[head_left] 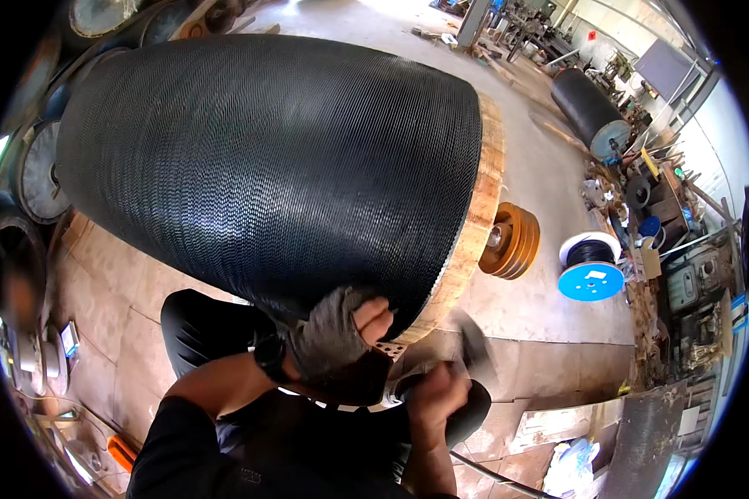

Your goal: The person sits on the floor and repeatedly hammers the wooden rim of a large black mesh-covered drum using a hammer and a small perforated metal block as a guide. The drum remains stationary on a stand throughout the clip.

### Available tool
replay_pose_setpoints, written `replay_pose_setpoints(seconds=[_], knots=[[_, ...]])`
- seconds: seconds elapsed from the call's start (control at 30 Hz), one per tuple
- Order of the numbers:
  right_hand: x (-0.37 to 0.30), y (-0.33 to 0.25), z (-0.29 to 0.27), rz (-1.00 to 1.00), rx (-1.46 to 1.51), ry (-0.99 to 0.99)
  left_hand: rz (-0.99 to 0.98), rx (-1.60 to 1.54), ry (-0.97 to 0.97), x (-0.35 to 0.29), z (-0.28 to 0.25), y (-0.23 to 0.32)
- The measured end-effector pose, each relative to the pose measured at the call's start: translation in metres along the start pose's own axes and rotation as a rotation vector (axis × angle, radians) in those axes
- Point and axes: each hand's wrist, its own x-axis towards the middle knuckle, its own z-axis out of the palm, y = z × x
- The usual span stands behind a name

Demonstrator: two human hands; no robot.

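A large black drum [275, 158] with a finely ridged, toothed surface lies across my front. Pale wood [466, 258] rings its right end. Down at the drum's near lower edge, beside the wood, my left hand [333, 333] wears a grey fingerless glove. Its fingers are curled; whatever they pinch is hidden. Just right of it, my right hand [439, 395] is closed in a fist and smeared by motion. A dark hammer-like tool [476, 348], also blurred, stands out above that fist. Under my left hand is a dark brown block-like piece [354, 380].
An orange grooved pulley [518, 241] sits on the drum's shaft. To the right stands a blue-and-white reel [591, 281] of black cable. Another black roller [587, 108] lies farther back. Boards [562, 424] and a plastic bag [571, 467] lie near right; round drums [42, 170] crowd the left.
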Motion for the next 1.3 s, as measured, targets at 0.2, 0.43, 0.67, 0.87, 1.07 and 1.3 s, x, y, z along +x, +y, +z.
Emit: replay_pose_setpoints(seconds=[0.2,0.43,0.67,0.87,1.07,1.3], knots=[[-0.013,-0.012,-0.014,-0.093,0.346,0.164,0.157,0.275,0.325,0.053,0.010,-0.063],[-0.010,0.021,0.009,0.080,0.024,-0.068,0.087,0.303,0.280,0.054,0.015,-0.066],[-0.018,0.033,0.015,-0.061,0.084,0.098,0.027,0.266,0.281,0.058,0.017,-0.069],[-0.015,0.005,-0.001,-0.010,0.459,0.216,0.000,0.305,0.289,0.064,0.017,-0.071],[0.001,0.015,0.005,0.093,0.146,-0.010,0.003,0.369,0.327,0.068,0.025,-0.077],[0.006,0.025,0.000,-0.481,-0.001,0.171,-0.017,0.416,0.321,0.081,0.010,-0.087]])
